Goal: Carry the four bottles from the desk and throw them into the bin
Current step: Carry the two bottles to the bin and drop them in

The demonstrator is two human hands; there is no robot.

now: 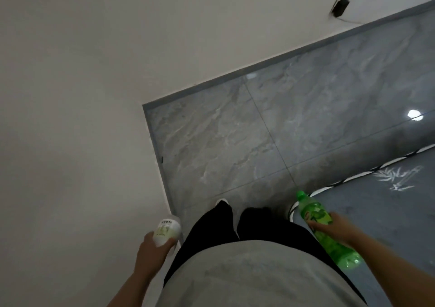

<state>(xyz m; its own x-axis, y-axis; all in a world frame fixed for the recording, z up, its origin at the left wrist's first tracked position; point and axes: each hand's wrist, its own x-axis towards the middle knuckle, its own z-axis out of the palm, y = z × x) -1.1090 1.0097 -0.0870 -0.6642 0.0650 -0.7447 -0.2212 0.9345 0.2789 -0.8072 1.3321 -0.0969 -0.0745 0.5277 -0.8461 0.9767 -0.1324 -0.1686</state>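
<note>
My left hand [150, 251] grips a small white bottle with a pale green label [166, 230], held low at my left side close to the wall. My right hand [334, 230] is wrapped around the middle of a long green plastic bottle [313, 212], its green cap pointing forward and its base trailing back past my wrist. No bin and no desk are in view. I am looking straight down at my grey shirt, black trousers and shoes.
A white wall [82, 118] fills the left and top, meeting the glossy grey tiled floor [235, 141] at a grey skirting; a wall corner juts out near my left foot. A grey rug with a black-and-white border [388, 212] lies at the right. A dark socket [340, 7] sits on the far wall.
</note>
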